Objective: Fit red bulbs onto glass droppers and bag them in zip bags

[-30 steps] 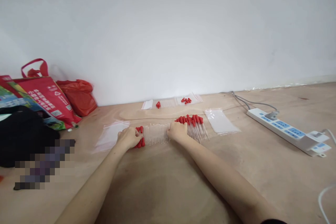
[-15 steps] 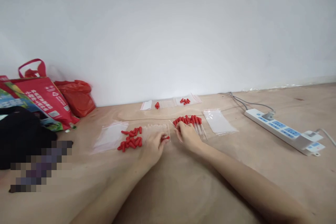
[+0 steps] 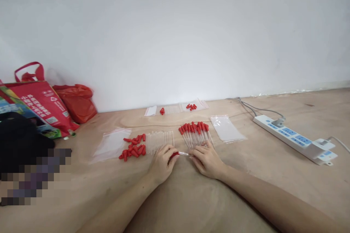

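My left hand (image 3: 162, 162) pinches a red rubber bulb (image 3: 174, 154) low on the wooden table. My right hand (image 3: 207, 160) pinches a thin clear tube (image 3: 184, 153), and its end meets that bulb between my hands. Behind my left hand lie a row of bare clear tubes (image 3: 159, 139) and a heap of loose red bulbs (image 3: 133, 147). Behind my right hand lies a bunch of tubes with red bulbs on them (image 3: 195, 132).
Clear plastic bags lie at the left (image 3: 111, 143) and right (image 3: 226, 128); more bags with red bulbs (image 3: 191, 106) sit by the wall. A white power strip (image 3: 295, 137) with cables is at right. Red bags (image 3: 46, 103) and a black item (image 3: 20, 141) stand at left.
My hands left the tube row and the bulb pile, drew back toward me and came together. The left now holds a red bulb, the right a clear tube.
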The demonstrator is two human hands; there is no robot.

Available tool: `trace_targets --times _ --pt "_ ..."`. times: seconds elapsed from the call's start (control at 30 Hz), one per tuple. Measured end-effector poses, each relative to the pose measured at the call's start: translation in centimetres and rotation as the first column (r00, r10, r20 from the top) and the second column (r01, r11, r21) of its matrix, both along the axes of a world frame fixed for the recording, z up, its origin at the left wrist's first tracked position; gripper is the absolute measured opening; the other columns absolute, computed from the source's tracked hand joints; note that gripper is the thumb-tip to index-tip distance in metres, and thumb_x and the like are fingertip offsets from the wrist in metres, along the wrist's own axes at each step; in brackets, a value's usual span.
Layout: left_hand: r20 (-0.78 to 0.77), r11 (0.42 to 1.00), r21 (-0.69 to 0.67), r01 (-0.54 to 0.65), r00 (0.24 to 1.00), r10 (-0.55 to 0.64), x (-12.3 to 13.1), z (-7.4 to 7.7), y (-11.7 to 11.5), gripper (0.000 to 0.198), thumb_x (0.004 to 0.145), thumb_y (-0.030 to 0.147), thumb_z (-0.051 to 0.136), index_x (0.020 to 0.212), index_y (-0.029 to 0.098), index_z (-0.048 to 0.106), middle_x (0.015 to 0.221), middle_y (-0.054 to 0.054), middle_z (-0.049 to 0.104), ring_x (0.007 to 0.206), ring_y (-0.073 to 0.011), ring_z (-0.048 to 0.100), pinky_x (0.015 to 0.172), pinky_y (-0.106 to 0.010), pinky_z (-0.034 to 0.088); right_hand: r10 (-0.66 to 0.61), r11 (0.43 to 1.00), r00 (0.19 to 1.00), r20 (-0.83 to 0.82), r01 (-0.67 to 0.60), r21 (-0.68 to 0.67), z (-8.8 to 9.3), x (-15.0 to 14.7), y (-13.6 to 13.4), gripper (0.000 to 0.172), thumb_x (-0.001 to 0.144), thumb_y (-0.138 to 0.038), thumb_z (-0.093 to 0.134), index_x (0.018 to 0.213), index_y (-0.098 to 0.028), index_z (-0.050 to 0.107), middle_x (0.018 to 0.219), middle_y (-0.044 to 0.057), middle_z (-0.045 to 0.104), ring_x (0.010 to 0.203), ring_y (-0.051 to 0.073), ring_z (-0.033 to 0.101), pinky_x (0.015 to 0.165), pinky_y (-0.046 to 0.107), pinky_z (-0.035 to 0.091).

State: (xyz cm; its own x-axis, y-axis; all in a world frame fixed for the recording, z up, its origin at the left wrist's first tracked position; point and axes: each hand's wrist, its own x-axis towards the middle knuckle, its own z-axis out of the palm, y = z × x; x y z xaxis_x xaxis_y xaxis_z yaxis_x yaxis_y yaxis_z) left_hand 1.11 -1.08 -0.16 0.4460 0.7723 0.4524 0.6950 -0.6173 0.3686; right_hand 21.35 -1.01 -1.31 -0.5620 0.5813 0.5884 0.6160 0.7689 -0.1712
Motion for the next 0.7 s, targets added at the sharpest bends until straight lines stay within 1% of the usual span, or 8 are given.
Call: trace_targets --times 0.27,0.47,0.57,0.7 --pt "0.042 1.0 0.01 0.03 0.999 -0.03 0.0 0.2 0.1 0.012 0.083 0.022 0.044 0.084 0.018 0.055 0.081 -0.003 0.059 0.079 -0.0167 0.053 0.072 -0.031 0.041 -0.02 0.999 0.999 0.036 0.021 -0.03 -0.2 0.2 0.0 0.016 0.083 -0.02 0.041 0.089 -0.018 0.056 0.075 0.002 0.06 0.065 0.012 0.049 0.068 0.03 0.024" --pt "0.066 0.998 0.032 0.057 0.996 -0.059 -0.1 0.3 0.0 0.015 0.085 0.023 0.042 0.084 0.019 0.056 0.077 -0.001 0.063 0.073 -0.0147 0.056 0.071 -0.03 0.039 0.043 0.996 0.999 0.025 -0.041 -0.08 -0.4 0.4 0.2 0.02 0.085 -0.021 0.04 0.098 -0.018 0.054 0.079 0.003 0.058 0.069 0.012 0.049 0.064 0.027 0.026" --pt "0.046 0.994 0.028 0.104 0.993 -0.106 -0.2 0.3 -0.1 0.017 0.085 0.023 0.041 0.081 0.019 0.057 0.076 -0.001 0.064 0.071 -0.014 0.057 0.073 -0.03 0.038 0.063 0.993 0.997 0.047 -0.058 -0.101 -0.4 0.8 0.6 0.02 0.085 -0.022 0.041 0.098 -0.02 0.056 0.078 0.002 0.058 0.068 0.012 0.049 0.065 0.027 0.025" --pt "-0.021 0.987 0.012 0.159 0.987 -0.159 -0.2 0.3 -0.2 0.02 0.085 0.022 0.039 0.078 0.019 0.057 0.074 0.0 0.065 0.069 -0.0132 0.057 0.08 -0.034 0.033 0.061 0.994 0.991 0.116 -0.049 -0.102 0.0 1.2 1.0 0.019 0.084 -0.022 0.042 0.091 -0.022 0.06 0.076 0.001 0.057 0.064 0.01 0.047 0.065 0.028 0.022"
